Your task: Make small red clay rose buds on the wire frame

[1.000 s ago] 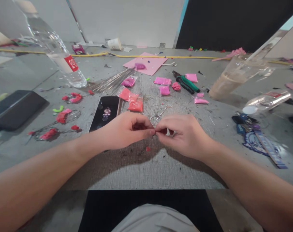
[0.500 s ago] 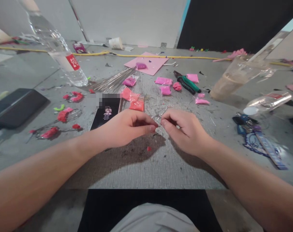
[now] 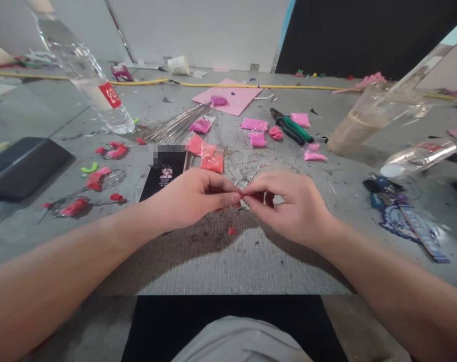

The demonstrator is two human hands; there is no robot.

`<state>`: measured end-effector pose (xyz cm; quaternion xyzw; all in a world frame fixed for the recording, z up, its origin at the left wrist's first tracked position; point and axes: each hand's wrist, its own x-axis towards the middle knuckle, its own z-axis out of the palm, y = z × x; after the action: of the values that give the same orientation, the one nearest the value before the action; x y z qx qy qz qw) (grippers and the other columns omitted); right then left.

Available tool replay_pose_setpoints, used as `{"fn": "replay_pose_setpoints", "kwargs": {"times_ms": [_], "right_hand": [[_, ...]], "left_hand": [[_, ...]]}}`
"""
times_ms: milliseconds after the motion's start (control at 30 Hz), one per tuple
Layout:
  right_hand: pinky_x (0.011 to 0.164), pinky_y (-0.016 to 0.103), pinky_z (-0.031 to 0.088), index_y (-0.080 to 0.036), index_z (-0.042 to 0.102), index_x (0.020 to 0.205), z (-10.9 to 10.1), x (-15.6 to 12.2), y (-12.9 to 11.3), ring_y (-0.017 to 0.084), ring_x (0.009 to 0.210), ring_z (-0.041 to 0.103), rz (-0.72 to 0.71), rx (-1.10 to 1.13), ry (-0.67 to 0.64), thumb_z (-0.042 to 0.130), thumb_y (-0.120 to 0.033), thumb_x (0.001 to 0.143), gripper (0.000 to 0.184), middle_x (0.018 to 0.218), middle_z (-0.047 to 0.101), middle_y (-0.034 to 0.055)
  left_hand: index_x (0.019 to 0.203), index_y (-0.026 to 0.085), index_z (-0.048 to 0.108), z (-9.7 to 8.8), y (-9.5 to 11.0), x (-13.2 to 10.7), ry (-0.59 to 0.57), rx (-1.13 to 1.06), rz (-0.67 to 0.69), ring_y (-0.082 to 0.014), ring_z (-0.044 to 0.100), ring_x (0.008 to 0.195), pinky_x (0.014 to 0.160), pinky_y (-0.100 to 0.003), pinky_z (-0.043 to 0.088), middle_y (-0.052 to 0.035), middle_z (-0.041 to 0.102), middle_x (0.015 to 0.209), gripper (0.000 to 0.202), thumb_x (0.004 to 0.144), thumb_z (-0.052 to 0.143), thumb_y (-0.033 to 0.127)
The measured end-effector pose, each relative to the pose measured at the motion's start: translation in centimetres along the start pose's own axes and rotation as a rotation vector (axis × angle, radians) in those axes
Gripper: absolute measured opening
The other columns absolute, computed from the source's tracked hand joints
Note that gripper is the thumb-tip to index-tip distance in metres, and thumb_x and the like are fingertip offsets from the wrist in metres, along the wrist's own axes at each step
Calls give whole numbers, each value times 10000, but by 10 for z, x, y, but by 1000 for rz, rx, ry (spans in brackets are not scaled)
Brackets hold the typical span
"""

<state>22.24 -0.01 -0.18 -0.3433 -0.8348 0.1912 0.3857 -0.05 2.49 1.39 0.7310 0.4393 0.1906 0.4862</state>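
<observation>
Wire slanting away between pinching hands

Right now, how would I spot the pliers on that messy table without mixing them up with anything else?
Start at the pink paper sheet lying flat at the far middle of the grey table. Just to its right and a little nearer lie the pliers, among small pink packets. They alone there have dark jaws and green-and-black handles; everything around them is soft and pink.
</observation>
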Motion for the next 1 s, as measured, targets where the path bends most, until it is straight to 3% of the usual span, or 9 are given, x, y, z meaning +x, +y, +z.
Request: {"fn": "replay_pose_setpoints", "kwargs": {"times_ms": [333, 433, 633, 833, 1000], "right_hand": [[630, 231, 455, -179, 634, 792, -1, -2, -1, 100, 663, 580, 2, -3, -37, 638, -64, 822, 119, 726, 630, -25], [602, 234, 439, -188, 602, 795, -2, -1, -2, 101, 630, 559, 85, -26, 6, 613, -91, 840, 107, 712, 618, -28], [557, 241, 381, -187, 577, 819, -1, 1, 1, 94, 585, 499, 131, -56, -24, 550, -181, 960, 144, 674, 581, -31], [571, 234, 462, -183, 666, 879, 2, -1, 4, 112, 643, 599, 294, 114, -53, 658, -210, 918, 48, 744, 671, -9], [529, 229, 446, -188, 672, 845, 2, -2, 3, 101, 602, 568, 366, 268, -66, 738, -277, 902, 124, 706, 656, -20]], "left_hand": [[924, 209, 783, 1, 1, -2, -79, -23, 22, -164, 677, 786, 714, -279, 527, -2, 768, 846, 217, 922, 692, 406], [937, 199, 767, 1, 3, -2, -33, 55, 62, -161, 674, 765, 695, -278, 518, -6, 765, 845, 231, 929, 679, 412], [920, 179, 761, -2, -10, 5, 155, 566, 279, -164, 651, 709, 692, -303, 464, -26, 763, 823, 176, 939, 638, 303], [914, 183, 760, -7, -19, 8, 174, 591, 287, -149, 625, 664, 684, -293, 455, -16, 755, 793, 146, 924, 637, 260], [859, 182, 738, -9, -23, 11, 183, 587, 247, -144, 612, 645, 650, -281, 443, -11, 730, 743, 159, 902, 688, 328]]}}
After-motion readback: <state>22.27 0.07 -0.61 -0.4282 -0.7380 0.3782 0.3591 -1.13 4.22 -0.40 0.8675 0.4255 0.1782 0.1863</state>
